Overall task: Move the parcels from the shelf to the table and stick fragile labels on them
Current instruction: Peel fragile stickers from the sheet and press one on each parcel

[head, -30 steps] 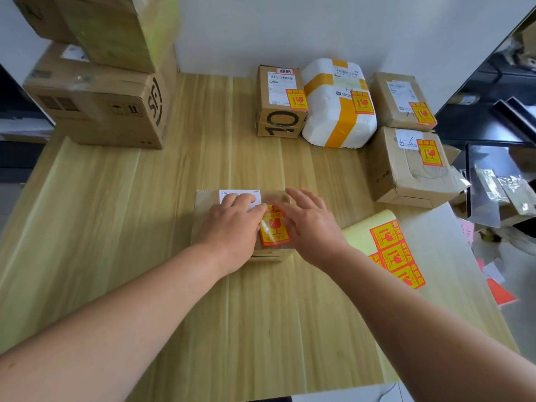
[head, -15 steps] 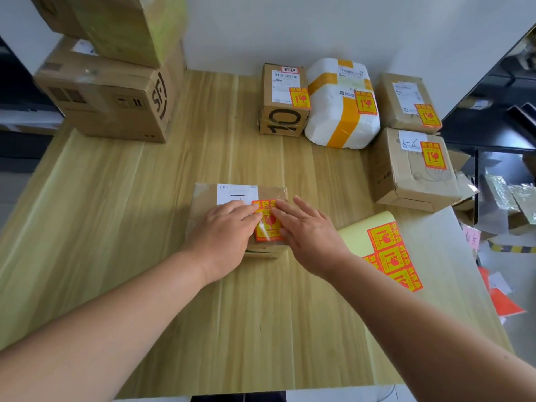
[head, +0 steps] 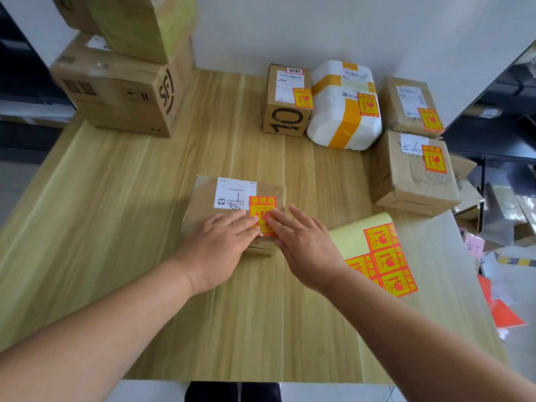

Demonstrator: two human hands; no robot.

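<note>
The left hand (head: 220, 245) and right hand (head: 307, 250) lie flat, fingers straight, gripping nothing, pressing the red-and-yellow fragile label (head: 262, 204) onto the small brown cardboard parcel (head: 203, 207) under them, likely to bond it, while the yellow-backed sticker sheet (head: 377, 250) lies handy beside the right hand.

**Markings that can be read**

A bold black "10" runs across the front of the brown box (head: 285, 123) at the back. The large carton (head: 121, 100) at the left bears "SF". On the near parcel (head: 201, 206) the white slip (head: 232, 192) reads "Y007", and the red-and-yellow sticker (head: 262, 203) is headed "易碎品". The same stickers fill the yellow sheet (head: 348, 237).
</note>
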